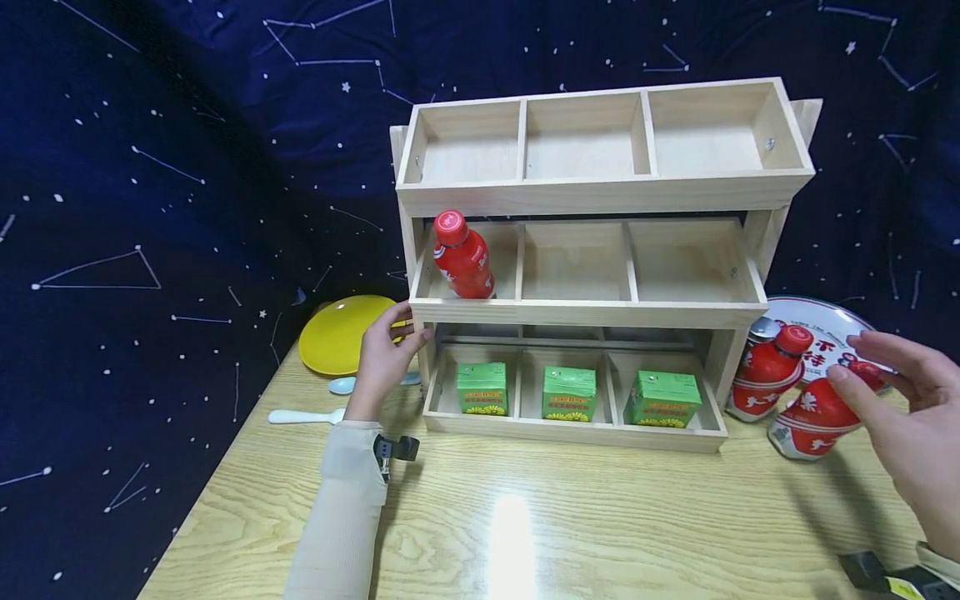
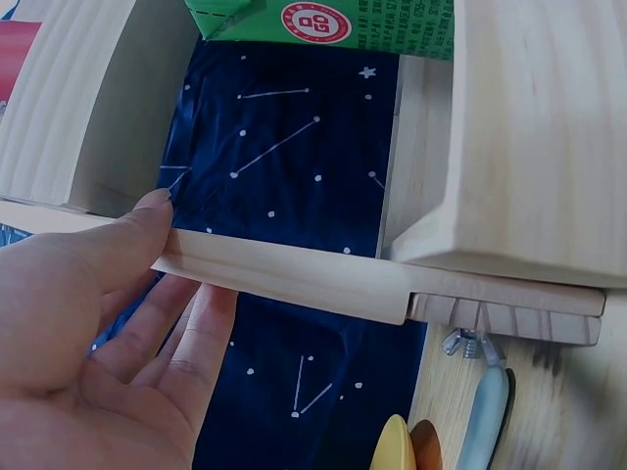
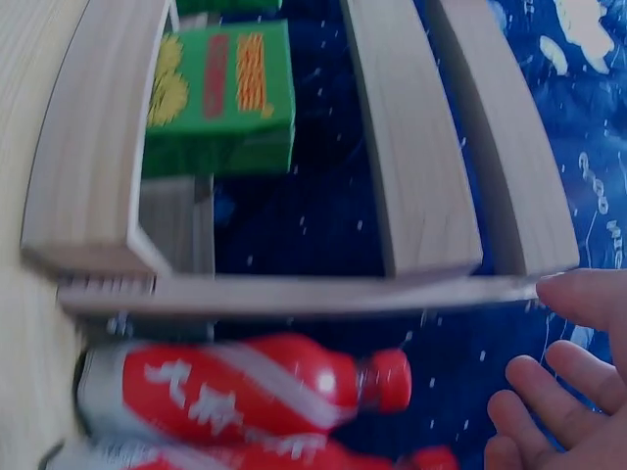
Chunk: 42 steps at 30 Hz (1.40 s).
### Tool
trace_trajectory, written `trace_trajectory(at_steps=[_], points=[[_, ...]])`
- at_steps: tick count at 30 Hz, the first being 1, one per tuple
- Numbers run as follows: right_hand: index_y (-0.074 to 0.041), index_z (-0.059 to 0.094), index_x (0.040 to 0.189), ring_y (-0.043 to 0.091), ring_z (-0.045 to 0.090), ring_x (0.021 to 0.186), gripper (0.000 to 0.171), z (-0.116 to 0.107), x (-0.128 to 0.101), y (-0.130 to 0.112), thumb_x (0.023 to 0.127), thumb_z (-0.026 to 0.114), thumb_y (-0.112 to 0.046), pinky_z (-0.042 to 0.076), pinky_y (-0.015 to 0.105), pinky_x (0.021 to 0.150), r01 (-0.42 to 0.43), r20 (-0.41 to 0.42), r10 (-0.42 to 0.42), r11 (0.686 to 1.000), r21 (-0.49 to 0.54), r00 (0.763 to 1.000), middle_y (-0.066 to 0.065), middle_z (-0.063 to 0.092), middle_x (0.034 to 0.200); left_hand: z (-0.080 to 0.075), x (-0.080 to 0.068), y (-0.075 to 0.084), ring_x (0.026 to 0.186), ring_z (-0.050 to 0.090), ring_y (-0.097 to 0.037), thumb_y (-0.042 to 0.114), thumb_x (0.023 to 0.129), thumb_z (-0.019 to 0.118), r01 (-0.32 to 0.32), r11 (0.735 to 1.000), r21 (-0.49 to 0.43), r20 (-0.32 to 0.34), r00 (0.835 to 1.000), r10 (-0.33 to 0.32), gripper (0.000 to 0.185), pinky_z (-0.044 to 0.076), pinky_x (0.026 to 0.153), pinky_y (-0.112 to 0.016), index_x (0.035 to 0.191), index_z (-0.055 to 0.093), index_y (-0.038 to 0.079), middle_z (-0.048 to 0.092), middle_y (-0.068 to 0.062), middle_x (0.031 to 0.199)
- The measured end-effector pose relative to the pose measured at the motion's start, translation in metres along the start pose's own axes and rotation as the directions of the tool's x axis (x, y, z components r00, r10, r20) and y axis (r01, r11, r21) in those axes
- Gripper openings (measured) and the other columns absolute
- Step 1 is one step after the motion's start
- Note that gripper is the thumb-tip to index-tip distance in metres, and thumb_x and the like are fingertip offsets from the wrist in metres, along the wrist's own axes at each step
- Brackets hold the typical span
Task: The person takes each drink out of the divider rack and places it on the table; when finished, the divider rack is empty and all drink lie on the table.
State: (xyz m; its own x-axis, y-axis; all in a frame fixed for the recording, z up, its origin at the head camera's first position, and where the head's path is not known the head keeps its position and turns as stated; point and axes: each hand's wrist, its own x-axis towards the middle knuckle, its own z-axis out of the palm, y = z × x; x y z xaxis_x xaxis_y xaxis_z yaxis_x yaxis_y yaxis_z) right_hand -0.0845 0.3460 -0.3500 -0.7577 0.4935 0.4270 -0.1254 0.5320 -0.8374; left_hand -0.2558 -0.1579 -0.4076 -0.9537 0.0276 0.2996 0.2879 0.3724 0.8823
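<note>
A three-tier wooden shelf (image 1: 600, 196) stands on the table. Its top tier is empty. A red bottle (image 1: 462, 258) stands upright in the middle tier's left compartment. Three green cartons (image 1: 568, 393) sit one per compartment in the bottom tier. My left hand (image 1: 386, 346) rests against the shelf's left side; in the left wrist view its thumb (image 2: 147, 220) touches a wooden rail (image 2: 294, 279) with the fingers straight below. My right hand (image 1: 900, 408) is open with spread fingers, just right of two red bottles (image 1: 772, 367) (image 1: 810, 421); the nearer one's cap is hidden behind my fingers.
A yellow plate (image 1: 341, 333) lies left of the shelf, with a light blue spoon (image 1: 341, 385) and a white spoon (image 1: 303, 416) in front of it. A white plate with red print (image 1: 828, 321) lies behind the two bottles. A starry dark blue cloth hangs behind.
</note>
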Motion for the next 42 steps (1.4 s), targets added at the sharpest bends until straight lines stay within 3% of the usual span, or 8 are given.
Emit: trace_trajectory(at_steps=[6, 8, 9, 14, 20, 28, 32, 42], points=[[-0.006, 0.061, 0.133, 0.004, 0.058, 0.103, 0.047, 0.015, -0.009, -0.024, 0.088, 0.069, 0.006, 0.042, 0.005, 0.089, 0.099, 0.113, -0.104, 0.994, 0.049, 0.988, -0.003, 0.063, 0.123, 0.000, 0.000, 0.001, 0.110, 0.063, -0.026, 0.015, 0.090, 0.074, 0.003, 1.000, 0.002, 0.003, 1.000, -0.003, 0.051, 0.057, 0.088, -0.040, 0.138, 0.056, 0.015, 0.060, -0.006, 0.129], [0.002, 0.060, 0.130, 0.008, 0.060, 0.103, 0.046, 0.025, -0.012, -0.032, 0.086, 0.069, 0.011, 0.045, 0.008, 0.089, 0.132, 0.139, -0.151, 0.981, 0.140, 0.979, 0.003, 0.065, 0.122, -0.001, 0.000, 0.001, 0.110, 0.063, -0.026, 0.015, 0.090, 0.074, 0.002, 1.000, 0.004, 0.004, 1.000, -0.002, 0.051, 0.057, 0.088, -0.040, 0.138, 0.056, 0.015, 0.060, -0.006, 0.128], [0.007, 0.060, 0.128, 0.012, 0.062, 0.104, 0.046, 0.030, -0.012, -0.035, 0.083, 0.068, 0.016, 0.046, 0.010, 0.090, 0.147, 0.148, -0.185, 0.960, 0.237, 0.971, 0.008, 0.066, 0.121, -0.001, 0.000, 0.001, 0.110, 0.063, -0.026, 0.016, 0.090, 0.074, 0.001, 1.000, 0.007, 0.004, 1.000, -0.001, 0.051, 0.056, 0.088, -0.040, 0.138, 0.056, 0.016, 0.060, -0.006, 0.129], [0.016, 0.058, 0.123, 0.017, 0.063, 0.106, 0.045, 0.062, -0.015, -0.052, 0.079, 0.066, 0.024, 0.047, 0.016, 0.092, 0.140, 0.185, -0.271, 0.843, 0.519, 0.944, 0.013, 0.067, 0.118, -0.002, 0.001, -0.001, 0.110, 0.063, -0.027, 0.014, 0.090, 0.074, -0.010, 1.000, 0.009, -0.004, 1.000, 0.010, 0.050, 0.056, 0.089, -0.041, 0.137, 0.056, 0.014, 0.060, -0.007, 0.128], [0.012, 0.060, 0.123, 0.021, 0.061, 0.109, 0.043, 0.103, -0.019, -0.078, 0.081, 0.068, 0.020, 0.046, 0.020, 0.095, 0.159, 0.228, -0.339, 0.808, 0.567, 0.913, 0.014, 0.066, 0.118, 0.000, 0.002, -0.003, 0.110, 0.064, -0.028, 0.012, 0.090, 0.074, -0.030, 1.000, -0.010, -0.002, 1.000, 0.030, 0.047, 0.055, 0.092, -0.040, 0.134, 0.058, 0.011, 0.061, -0.008, 0.126], [0.010, 0.063, 0.118, 0.026, 0.060, 0.109, 0.041, 0.150, -0.020, -0.124, 0.079, 0.069, 0.020, 0.049, 0.028, 0.093, 0.280, 0.228, -0.507, 0.736, 0.616, 0.831, 0.019, 0.065, 0.116, 0.000, 0.001, -0.001, 0.108, 0.064, -0.026, 0.011, 0.089, 0.075, -0.022, 0.999, -0.025, -0.010, 1.000, 0.022, 0.045, 0.055, 0.091, -0.038, 0.131, 0.060, 0.012, 0.062, -0.006, 0.124], [0.008, 0.063, 0.118, 0.023, 0.060, 0.110, 0.040, 0.172, -0.018, -0.144, 0.080, 0.070, 0.017, 0.048, 0.029, 0.093, 0.321, 0.245, -0.554, 0.728, 0.606, 0.795, 0.013, 0.066, 0.117, 0.000, 0.001, 0.000, 0.108, 0.064, -0.027, 0.011, 0.089, 0.075, -0.019, 0.999, -0.035, -0.011, 1.000, 0.019, 0.044, 0.055, 0.092, -0.039, 0.131, 0.061, 0.012, 0.062, -0.005, 0.123], [0.001, 0.059, 0.131, 0.021, 0.058, 0.114, 0.050, 0.213, -0.011, -0.186, 0.084, 0.075, 0.002, 0.049, 0.042, 0.095, 0.307, 0.329, -0.510, 0.806, 0.506, 0.795, 0.011, 0.063, 0.128, 0.000, 0.001, 0.000, 0.107, 0.064, -0.026, 0.010, 0.088, 0.076, -0.008, 0.999, -0.043, -0.009, 1.000, 0.008, 0.044, 0.055, 0.092, -0.040, 0.130, 0.061, 0.010, 0.063, -0.008, 0.122]])
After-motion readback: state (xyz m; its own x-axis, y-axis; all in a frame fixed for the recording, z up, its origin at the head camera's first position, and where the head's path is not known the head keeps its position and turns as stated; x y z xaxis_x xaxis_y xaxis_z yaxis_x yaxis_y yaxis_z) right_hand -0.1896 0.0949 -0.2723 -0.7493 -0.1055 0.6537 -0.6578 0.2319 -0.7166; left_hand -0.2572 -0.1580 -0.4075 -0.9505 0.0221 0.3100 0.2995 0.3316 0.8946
